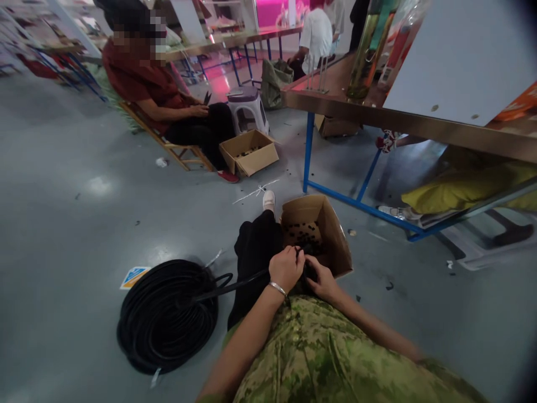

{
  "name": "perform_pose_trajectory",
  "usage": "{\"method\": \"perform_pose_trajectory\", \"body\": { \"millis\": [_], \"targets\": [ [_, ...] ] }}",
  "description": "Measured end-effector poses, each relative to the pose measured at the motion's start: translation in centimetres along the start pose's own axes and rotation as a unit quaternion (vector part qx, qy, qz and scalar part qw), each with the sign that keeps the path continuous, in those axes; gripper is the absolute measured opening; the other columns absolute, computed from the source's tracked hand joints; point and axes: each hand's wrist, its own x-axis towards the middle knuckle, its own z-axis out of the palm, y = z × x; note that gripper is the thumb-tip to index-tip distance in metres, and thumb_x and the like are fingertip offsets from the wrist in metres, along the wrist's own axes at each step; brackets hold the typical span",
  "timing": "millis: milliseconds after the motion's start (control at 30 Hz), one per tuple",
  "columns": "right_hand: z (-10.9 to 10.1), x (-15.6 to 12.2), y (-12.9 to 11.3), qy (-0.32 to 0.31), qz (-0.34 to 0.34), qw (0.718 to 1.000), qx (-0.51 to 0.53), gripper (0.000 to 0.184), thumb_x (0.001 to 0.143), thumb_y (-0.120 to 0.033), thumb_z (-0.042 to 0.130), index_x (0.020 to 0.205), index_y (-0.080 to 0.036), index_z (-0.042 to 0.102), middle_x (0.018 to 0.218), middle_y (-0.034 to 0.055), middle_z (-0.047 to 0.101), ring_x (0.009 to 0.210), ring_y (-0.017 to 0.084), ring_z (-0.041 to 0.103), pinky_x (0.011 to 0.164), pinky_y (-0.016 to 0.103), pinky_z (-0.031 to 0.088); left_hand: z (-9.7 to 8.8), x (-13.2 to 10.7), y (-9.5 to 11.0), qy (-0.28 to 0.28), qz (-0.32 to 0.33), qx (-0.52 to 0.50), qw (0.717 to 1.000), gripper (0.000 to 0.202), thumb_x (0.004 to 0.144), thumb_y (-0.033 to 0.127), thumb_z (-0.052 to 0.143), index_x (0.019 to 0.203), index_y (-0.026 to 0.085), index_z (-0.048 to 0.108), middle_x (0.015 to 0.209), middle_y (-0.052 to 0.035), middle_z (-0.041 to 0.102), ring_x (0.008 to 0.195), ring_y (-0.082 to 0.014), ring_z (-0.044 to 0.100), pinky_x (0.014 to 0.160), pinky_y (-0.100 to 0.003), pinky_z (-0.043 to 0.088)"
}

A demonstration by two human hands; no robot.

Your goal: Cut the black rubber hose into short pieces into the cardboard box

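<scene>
Cable is running from the floor coil to the left hand, whose grip is holding it at the near edge of the cardboard box. Right hand grip cannot be told. Coil drag is likely risking a slip.

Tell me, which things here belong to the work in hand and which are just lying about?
In use: left hand, right hand, black tube, its coil, near cardboard box, black pieces inside it.
Lying about: floor card, white string, purple stool, green bag, yellow cushion.
</scene>
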Motion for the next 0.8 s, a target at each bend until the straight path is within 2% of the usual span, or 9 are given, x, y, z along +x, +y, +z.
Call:
{"method": "perform_pose_trajectory", "body": {
  "millis": [200,467,600,667,700,800],
  "targets": [
    [-0.2,-0.5,0.9,0.014,-0.001,0.999,-0.042,0.064,0.073,-0.012,0.052,0.136,-0.022,0.046,0.132,0.0071,0.058,0.118,0.021,0.057,0.104,0.038,0.044,-0.1,0.1,0.2,-0.028,-0.004,-0.001,1.000,0.037,0.095,0.037,0.039,0.100,0.017,0.070,0.090,-0.0075,0.070,0.078,-0.0181,0.065,0.065,-0.026,0.042],
    [-0.2,-1.9,1.4,0.055,-0.008,0.993,-0.106,0.062,0.074,-0.015,0.051,0.135,-0.024,0.047,0.130,0.0058,0.061,0.117,0.021,0.059,0.102,0.038,0.046,-0.6,-0.4,0.6,-0.026,0.021,0.003,0.999,0.038,0.094,0.038,0.040,0.102,0.016,0.069,0.090,-0.0093,0.068,0.081,-0.0202,0.065,0.070,-0.029,0.045],
    [-0.5,-1.8,1.6,0.056,0.030,0.986,-0.153,0.057,0.077,-0.022,0.054,0.134,-0.025,0.048,0.122,0.0039,0.066,0.107,0.021,0.064,0.092,0.032,0.051,-0.3,-0.4,0.9,-0.033,0.042,-0.001,0.999,0.036,0.094,0.037,0.040,0.097,0.015,0.069,0.088,-0.0094,0.068,0.082,-0.0204,0.064,0.071,-0.029,0.045],
    [-1.3,-1.6,2.1,0.090,0.092,0.967,-0.220,0.054,0.079,-0.029,0.057,0.132,-0.028,0.049,0.116,0.0023,0.069,0.097,0.021,0.068,0.083,0.029,0.052,-0.2,-0.4,1.0,-0.040,0.061,-0.001,0.997,0.037,0.095,0.039,0.039,0.097,0.016,0.068,0.089,-0.0093,0.068,0.082,-0.0202,0.064,0.071,-0.029,0.045],
    [-2.0,-1.4,2.5,0.113,0.136,0.949,-0.262,0.051,0.081,-0.032,0.058,0.131,-0.029,0.051,0.112,0.0018,0.070,0.093,0.021,0.068,0.080,0.028,0.051,-0.2,-0.5,0.9,-0.044,0.069,0.000,0.997,0.038,0.095,0.040,0.038,0.098,0.016,0.068,0.089,-0.0092,0.068,0.082,-0.0201,0.064,0.070,-0.029,0.045],
    [-5.0,-1.6,4.5,0.167,0.289,0.867,-0.369,0.045,0.085,-0.041,0.056,0.129,-0.031,0.054,0.101,0.0033,0.072,0.086,0.022,0.069,0.071,0.027,0.048,-0.2,-0.8,0.5,-0.048,0.078,0.010,0.996,0.039,0.096,0.042,0.037,0.101,0.017,0.067,0.090,-0.0090,0.067,0.081,-0.0202,0.063,0.068,-0.030,0.044]
  ]
}}
